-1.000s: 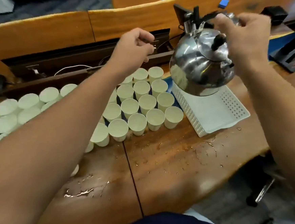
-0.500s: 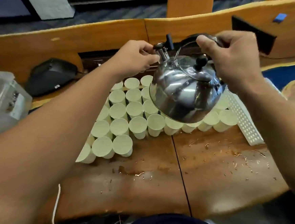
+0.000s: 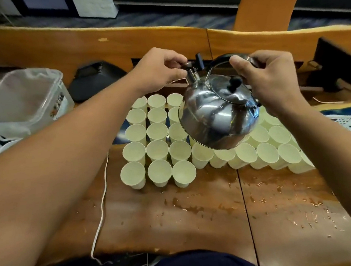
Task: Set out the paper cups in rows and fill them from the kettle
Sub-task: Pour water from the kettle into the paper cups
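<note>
1. The pouring step is judged to be in hand: the polished steel kettle (image 3: 218, 117) is held tilted above the paper cups (image 3: 158, 150), which stand in tight rows toward the wooden table's (image 3: 198, 215) far edge.
2. The black handle is gripped by the right hand (image 3: 271, 83); the spout cap is pinched by the left hand (image 3: 161, 71).
3. Next, the spout probably needs aligning over one thin, easily tipped cup; droplets already speckle the wood.

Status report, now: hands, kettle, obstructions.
Right hand grips kettle handle; left hand pinches spout cap. Kettle held above paper cups. Nothing blocking.
</note>
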{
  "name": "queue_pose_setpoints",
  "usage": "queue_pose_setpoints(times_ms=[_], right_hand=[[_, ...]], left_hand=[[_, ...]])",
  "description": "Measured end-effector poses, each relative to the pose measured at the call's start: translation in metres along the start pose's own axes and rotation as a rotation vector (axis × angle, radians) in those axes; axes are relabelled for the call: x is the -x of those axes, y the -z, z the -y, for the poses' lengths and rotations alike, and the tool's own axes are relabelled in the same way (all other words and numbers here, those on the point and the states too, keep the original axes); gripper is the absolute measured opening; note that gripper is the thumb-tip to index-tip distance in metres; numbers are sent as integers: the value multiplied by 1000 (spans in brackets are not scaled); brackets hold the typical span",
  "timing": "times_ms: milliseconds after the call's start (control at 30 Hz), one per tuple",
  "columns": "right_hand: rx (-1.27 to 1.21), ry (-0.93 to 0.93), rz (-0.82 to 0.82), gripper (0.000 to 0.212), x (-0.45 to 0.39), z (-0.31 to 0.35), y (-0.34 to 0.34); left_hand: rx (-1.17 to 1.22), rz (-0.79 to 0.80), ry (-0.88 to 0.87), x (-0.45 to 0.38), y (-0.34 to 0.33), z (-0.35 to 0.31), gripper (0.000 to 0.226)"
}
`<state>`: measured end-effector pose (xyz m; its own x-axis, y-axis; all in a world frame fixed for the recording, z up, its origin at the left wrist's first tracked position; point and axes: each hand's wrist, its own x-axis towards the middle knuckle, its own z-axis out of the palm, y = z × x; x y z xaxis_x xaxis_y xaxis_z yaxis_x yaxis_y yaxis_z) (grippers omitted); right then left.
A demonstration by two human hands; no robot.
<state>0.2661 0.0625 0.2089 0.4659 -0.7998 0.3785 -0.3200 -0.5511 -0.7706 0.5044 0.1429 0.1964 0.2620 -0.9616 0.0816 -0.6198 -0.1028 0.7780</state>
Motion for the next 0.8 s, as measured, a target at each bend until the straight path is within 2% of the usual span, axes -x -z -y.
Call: queue_pose_setpoints(times_ms=[133,367,567,800], right_hand=[[-24,11,27,57,-13,4,-15],[-5,6,64,43,-27,7,-34],[11,3,81,53,-34,1,-49],[16,16,91,44,-40,0,-55]], left_hand=[[-42,18,-31,-4,12,8,49],[-117,19,-40,-18,20,26,37],[-214,71,-38,-25,30,31,40],[-309,116,-65,-32,41,33,39]])
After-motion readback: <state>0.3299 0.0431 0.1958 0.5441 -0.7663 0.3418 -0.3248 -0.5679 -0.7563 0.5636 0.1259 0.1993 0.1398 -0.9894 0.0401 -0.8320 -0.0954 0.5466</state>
